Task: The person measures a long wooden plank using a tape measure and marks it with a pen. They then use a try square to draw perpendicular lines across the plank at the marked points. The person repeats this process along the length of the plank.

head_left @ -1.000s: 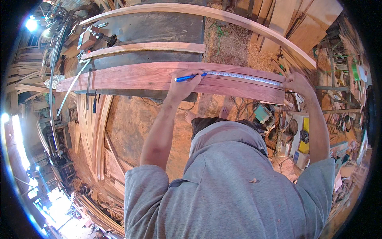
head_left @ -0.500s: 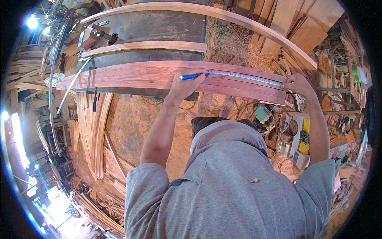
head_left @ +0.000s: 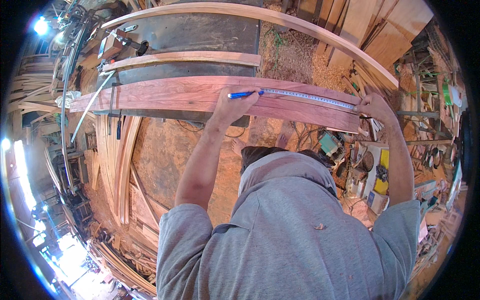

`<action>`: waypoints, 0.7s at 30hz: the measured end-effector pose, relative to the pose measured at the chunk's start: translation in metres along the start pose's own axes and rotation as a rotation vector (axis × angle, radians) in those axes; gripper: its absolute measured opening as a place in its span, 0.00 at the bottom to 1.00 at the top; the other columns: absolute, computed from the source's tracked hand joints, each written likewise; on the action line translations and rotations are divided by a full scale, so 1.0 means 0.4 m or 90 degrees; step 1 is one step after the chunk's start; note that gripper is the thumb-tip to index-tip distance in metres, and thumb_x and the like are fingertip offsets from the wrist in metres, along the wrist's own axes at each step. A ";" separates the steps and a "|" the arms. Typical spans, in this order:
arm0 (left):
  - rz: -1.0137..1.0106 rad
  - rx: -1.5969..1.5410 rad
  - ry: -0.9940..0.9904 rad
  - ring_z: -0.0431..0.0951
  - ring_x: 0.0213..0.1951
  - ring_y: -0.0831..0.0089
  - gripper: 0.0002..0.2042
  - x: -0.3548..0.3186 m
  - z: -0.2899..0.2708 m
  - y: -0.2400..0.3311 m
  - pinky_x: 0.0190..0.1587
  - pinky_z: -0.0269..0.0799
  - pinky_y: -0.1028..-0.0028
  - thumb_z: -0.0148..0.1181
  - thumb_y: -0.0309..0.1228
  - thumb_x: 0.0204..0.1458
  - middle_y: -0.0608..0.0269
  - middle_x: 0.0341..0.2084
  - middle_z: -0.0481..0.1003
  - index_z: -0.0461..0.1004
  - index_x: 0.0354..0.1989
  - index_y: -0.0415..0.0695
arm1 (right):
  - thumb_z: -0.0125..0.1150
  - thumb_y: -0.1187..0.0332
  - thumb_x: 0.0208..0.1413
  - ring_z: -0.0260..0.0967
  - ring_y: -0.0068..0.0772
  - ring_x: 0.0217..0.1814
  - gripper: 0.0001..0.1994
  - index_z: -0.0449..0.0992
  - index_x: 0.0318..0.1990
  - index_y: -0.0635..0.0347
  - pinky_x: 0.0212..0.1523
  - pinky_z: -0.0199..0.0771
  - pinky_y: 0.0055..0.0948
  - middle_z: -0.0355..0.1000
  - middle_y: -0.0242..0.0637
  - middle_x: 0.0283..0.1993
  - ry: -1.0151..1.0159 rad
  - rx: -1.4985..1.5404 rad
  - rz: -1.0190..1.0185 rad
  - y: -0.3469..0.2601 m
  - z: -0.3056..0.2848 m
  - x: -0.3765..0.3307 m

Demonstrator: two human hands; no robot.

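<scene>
Nearest, we log our grey shirt (head_left: 295,235), both bare forearms reaching up from it. Next, our left hand (head_left: 234,105) grips a blue pen (head_left: 243,94), its tip on a reddish plank (head_left: 165,95). Our right hand (head_left: 374,106) pinches the end of a tape measure (head_left: 305,96) stretched flat along that plank between both hands. Beyond, we note a dark saw table (head_left: 200,35) carrying pale curved boards (head_left: 185,58), then sawdust (head_left: 295,55).

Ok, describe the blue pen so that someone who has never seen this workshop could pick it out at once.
Find the long reddish plank across the dark machine table. The left hand on it holds the blue pen, the only blue thing there, at the end of the pale tape measure.
</scene>
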State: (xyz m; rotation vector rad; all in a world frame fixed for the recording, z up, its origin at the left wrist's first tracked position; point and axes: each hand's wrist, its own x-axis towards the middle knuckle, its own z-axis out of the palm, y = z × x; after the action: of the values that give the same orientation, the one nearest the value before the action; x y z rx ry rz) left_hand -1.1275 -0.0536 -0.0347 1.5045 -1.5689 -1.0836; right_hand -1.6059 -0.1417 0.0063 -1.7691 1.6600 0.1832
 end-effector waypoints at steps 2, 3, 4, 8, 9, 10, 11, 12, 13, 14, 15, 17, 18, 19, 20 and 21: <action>0.000 -0.015 0.006 0.85 0.38 0.76 0.10 -0.003 0.001 0.000 0.43 0.81 0.75 0.65 0.28 0.57 0.58 0.35 0.86 0.85 0.44 0.38 | 0.77 0.61 0.49 0.76 0.28 0.34 0.15 0.85 0.30 0.68 0.43 0.74 0.34 0.80 0.38 0.29 -0.011 -0.004 0.021 -0.019 -0.007 -0.006; -0.013 -0.014 -0.001 0.85 0.38 0.75 0.10 -0.002 0.002 -0.001 0.43 0.81 0.75 0.65 0.28 0.57 0.58 0.35 0.86 0.85 0.44 0.38 | 0.77 0.61 0.49 0.76 0.28 0.34 0.15 0.85 0.29 0.67 0.42 0.74 0.34 0.80 0.38 0.28 -0.017 -0.001 0.035 -0.023 -0.009 -0.007; -0.027 -0.012 -0.008 0.85 0.38 0.75 0.10 0.001 0.001 0.000 0.43 0.80 0.75 0.65 0.28 0.57 0.58 0.36 0.86 0.86 0.44 0.38 | 0.77 0.61 0.49 0.75 0.28 0.33 0.15 0.85 0.29 0.67 0.42 0.73 0.34 0.79 0.38 0.28 -0.023 0.001 0.048 -0.025 -0.010 -0.008; -0.006 0.044 -0.002 0.85 0.38 0.76 0.09 -0.004 -0.001 0.018 0.42 0.81 0.74 0.64 0.28 0.59 0.57 0.36 0.86 0.85 0.42 0.38 | 0.77 0.61 0.49 0.75 0.28 0.33 0.15 0.84 0.29 0.67 0.41 0.73 0.34 0.79 0.38 0.27 -0.018 0.004 0.028 -0.013 -0.009 -0.006; -0.032 0.013 0.005 0.85 0.37 0.74 0.08 -0.005 -0.002 0.007 0.41 0.80 0.72 0.65 0.29 0.58 0.57 0.35 0.85 0.85 0.41 0.38 | 0.77 0.61 0.49 0.75 0.28 0.33 0.15 0.84 0.29 0.67 0.41 0.72 0.34 0.79 0.38 0.27 -0.016 0.006 0.021 -0.006 -0.007 -0.004; -0.058 -0.018 0.013 0.85 0.35 0.73 0.08 -0.005 -0.006 -0.014 0.40 0.80 0.71 0.66 0.29 0.57 0.57 0.33 0.85 0.85 0.40 0.39 | 0.77 0.61 0.49 0.75 0.29 0.33 0.15 0.84 0.29 0.67 0.41 0.72 0.34 0.79 0.38 0.27 -0.014 0.008 0.014 -0.003 -0.004 -0.002; -0.085 -0.050 0.019 0.85 0.34 0.71 0.07 -0.003 -0.010 -0.025 0.38 0.80 0.70 0.67 0.29 0.57 0.57 0.32 0.84 0.85 0.39 0.40 | 0.77 0.61 0.49 0.75 0.29 0.33 0.15 0.84 0.29 0.67 0.41 0.73 0.34 0.79 0.38 0.27 -0.005 0.003 0.010 -0.001 -0.002 -0.001; -0.011 0.023 0.096 0.84 0.35 0.68 0.07 -0.004 -0.022 -0.036 0.39 0.79 0.68 0.68 0.30 0.57 0.57 0.33 0.83 0.85 0.40 0.41 | 0.78 0.60 0.49 0.75 0.29 0.33 0.16 0.84 0.29 0.67 0.41 0.73 0.34 0.79 0.39 0.27 0.003 -0.003 0.007 -0.001 0.001 -0.002; 0.064 0.096 0.171 0.84 0.37 0.64 0.08 -0.005 -0.038 -0.048 0.39 0.79 0.66 0.68 0.32 0.57 0.57 0.35 0.82 0.84 0.40 0.41 | 0.78 0.60 0.48 0.75 0.29 0.33 0.16 0.84 0.29 0.67 0.41 0.73 0.34 0.78 0.39 0.27 0.012 -0.008 0.003 -0.001 0.004 -0.002; 0.137 0.169 0.248 0.84 0.38 0.61 0.09 -0.010 -0.051 -0.055 0.40 0.79 0.64 0.69 0.33 0.57 0.57 0.36 0.81 0.83 0.41 0.42 | 0.78 0.60 0.48 0.76 0.30 0.34 0.16 0.84 0.29 0.67 0.41 0.73 0.35 0.79 0.40 0.28 0.019 -0.026 -0.002 -0.004 0.004 -0.001; 0.111 0.215 0.213 0.83 0.39 0.59 0.09 -0.005 -0.055 -0.071 0.41 0.79 0.63 0.69 0.34 0.57 0.57 0.37 0.79 0.83 0.42 0.43 | 0.78 0.60 0.47 0.76 0.30 0.34 0.16 0.84 0.29 0.67 0.41 0.73 0.35 0.79 0.41 0.28 0.025 -0.044 -0.008 -0.001 0.003 0.001; 0.059 0.307 0.143 0.81 0.43 0.55 0.11 0.012 -0.069 -0.091 0.44 0.78 0.60 0.70 0.36 0.56 0.58 0.40 0.77 0.82 0.44 0.46 | 0.79 0.57 0.45 0.78 0.34 0.36 0.17 0.84 0.28 0.65 0.42 0.74 0.38 0.80 0.43 0.31 0.025 -0.071 0.010 -0.007 -0.001 0.004; 0.068 0.318 0.120 0.81 0.44 0.55 0.12 0.012 -0.075 -0.091 0.46 0.78 0.60 0.70 0.37 0.56 0.59 0.41 0.76 0.82 0.46 0.49 | 0.79 0.55 0.43 0.79 0.38 0.38 0.18 0.84 0.28 0.64 0.43 0.76 0.40 0.81 0.44 0.32 0.018 -0.080 0.034 -0.015 -0.007 0.003; 0.076 0.329 0.096 0.81 0.46 0.56 0.12 0.012 -0.076 -0.090 0.47 0.78 0.60 0.69 0.37 0.56 0.60 0.43 0.76 0.82 0.48 0.51 | 0.80 0.53 0.42 0.80 0.41 0.40 0.19 0.84 0.28 0.62 0.45 0.77 0.41 0.81 0.45 0.33 0.011 -0.088 0.059 -0.026 -0.009 0.002; 0.089 0.339 0.073 0.80 0.48 0.57 0.13 0.017 -0.078 -0.079 0.49 0.77 0.60 0.69 0.37 0.56 0.61 0.44 0.76 0.82 0.49 0.54 | 0.80 0.53 0.42 0.80 0.43 0.42 0.19 0.84 0.30 0.61 0.46 0.77 0.42 0.82 0.46 0.35 0.018 -0.115 0.075 -0.043 -0.012 -0.001; 0.081 0.336 0.062 0.80 0.47 0.57 0.12 0.019 -0.077 -0.070 0.49 0.77 0.59 0.70 0.37 0.55 0.60 0.43 0.76 0.82 0.46 0.52 | 0.79 0.52 0.42 0.80 0.45 0.43 0.20 0.84 0.31 0.61 0.48 0.78 0.43 0.82 0.46 0.37 0.024 -0.142 0.093 -0.063 -0.013 -0.005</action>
State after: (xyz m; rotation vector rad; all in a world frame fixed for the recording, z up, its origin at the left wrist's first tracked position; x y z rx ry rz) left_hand -1.0888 -0.0634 -0.0483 1.7287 -1.9464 -0.5343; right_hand -1.5850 -0.1445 0.0210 -1.8216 1.8577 0.4178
